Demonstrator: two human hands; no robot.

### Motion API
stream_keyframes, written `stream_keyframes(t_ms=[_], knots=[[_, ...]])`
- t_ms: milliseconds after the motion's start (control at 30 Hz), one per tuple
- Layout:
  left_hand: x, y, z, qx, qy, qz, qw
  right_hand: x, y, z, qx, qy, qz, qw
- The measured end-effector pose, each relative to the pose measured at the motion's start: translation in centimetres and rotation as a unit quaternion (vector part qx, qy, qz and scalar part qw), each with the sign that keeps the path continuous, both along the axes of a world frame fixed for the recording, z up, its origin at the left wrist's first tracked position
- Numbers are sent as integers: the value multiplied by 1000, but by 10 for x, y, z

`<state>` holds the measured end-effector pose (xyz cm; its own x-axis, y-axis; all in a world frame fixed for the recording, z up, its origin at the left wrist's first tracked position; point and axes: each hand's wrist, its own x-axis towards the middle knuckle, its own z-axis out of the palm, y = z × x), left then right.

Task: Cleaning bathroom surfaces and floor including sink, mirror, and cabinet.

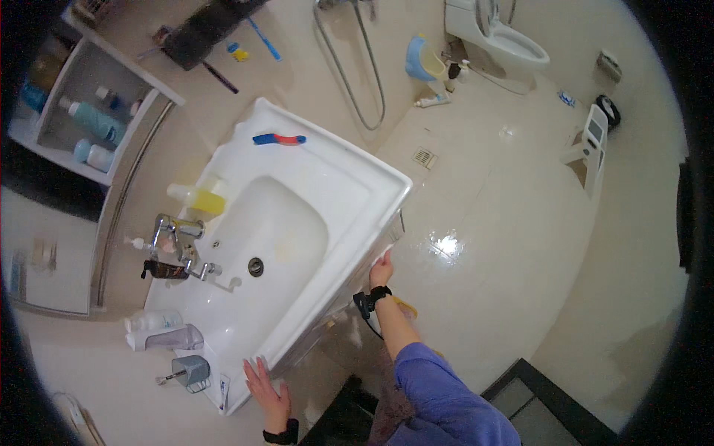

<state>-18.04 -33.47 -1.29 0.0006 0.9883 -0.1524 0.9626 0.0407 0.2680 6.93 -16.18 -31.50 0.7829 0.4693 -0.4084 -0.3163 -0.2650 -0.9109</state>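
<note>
A glossy pale floor (506, 223) fills the right side, shining wet-looking near the middle. The white washbasin (364, 175) takes up the centre, both hands at its front side. On the left, a white wall cabinet (132, 61) has an open shelf bearing a teal bottle (97, 123) and a shorter white bottle with a blue cap (93, 154); their lettering is too blurred to read. A white toilet (506, 44) stands at the far end.

The left hand (269, 392) is flat and open, fingers slightly apart, at the basin's front rim near its left corner; nothing shows in its grasp. The right hand (381, 269) is partly curled just below the rim, farther along the front; whether it holds something I cannot tell.

Along the basin's back stand a bottle of yellow liquid (206, 201), a chrome faucet (178, 227) and a dark brown pump bottle (167, 270), its label illegible. Near the left end are a white bottle (154, 320), a translucent purplish container (171, 338) whose contents are unclear, and a grey cup (191, 370) with a slim handle sticking out. Smaller still are a blue-and-red brush (279, 139), a little tube (224, 390) and the drain (256, 267).
</note>
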Motion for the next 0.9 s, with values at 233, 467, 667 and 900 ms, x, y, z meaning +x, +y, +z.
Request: stream_keyframes(t_ms=[233, 467, 667, 900], knots=[[-15, 28, -21, -28, 108, 40, 993, -16, -8, 21, 106, 51, 103, 988], [-2, 33, -34, -88, 87, 13, 992, 25, -22, -56, 50, 195, 40, 979], [-7, 32, -19, -54, 99, 7, 994, 34, 15, 108, 218, 25, -12, 976], [-21, 32, -23, -85, 99, 9, 991, 21, -3, 103, 195, -160, 50, 966]])
